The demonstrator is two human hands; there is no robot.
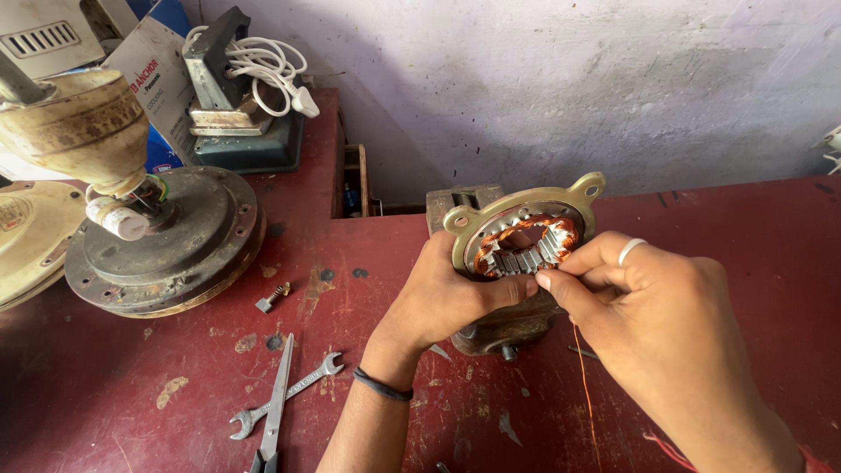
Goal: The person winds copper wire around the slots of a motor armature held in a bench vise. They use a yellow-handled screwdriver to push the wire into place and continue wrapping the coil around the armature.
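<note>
My left hand (442, 298) grips a round motor stator (523, 229), a brass-coloured ring with mounting ears and copper windings inside, held tilted over a small bench vise (508, 328). My right hand (653, 315), with a ring on one finger, pinches at the stator's lower rim beside my left thumb. A thin copper wire (585, 394) hangs down from that spot toward the table's near edge.
A red worktable (131, 385) carries a ceiling fan motor (162, 241) at left, a spanner (289, 392), scissors (274, 407) and a small screw (273, 296). An appliance with a coiled white cord (263, 66) stands at the back left. A grey wall is behind.
</note>
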